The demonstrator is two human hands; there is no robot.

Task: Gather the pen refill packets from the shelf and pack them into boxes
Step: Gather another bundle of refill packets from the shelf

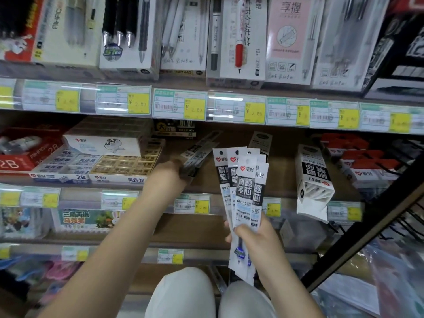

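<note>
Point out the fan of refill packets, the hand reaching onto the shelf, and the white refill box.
fan of refill packets (246, 191), head view, front packet's label
left hand (171, 172), head view, back of hand
white refill box (313, 177), head view, front face

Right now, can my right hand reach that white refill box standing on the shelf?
Probably not freely: the right hand already grips a fan of refill packets. The white refill box stands just right of it, with nothing between them, but the fingers are occupied.
</note>
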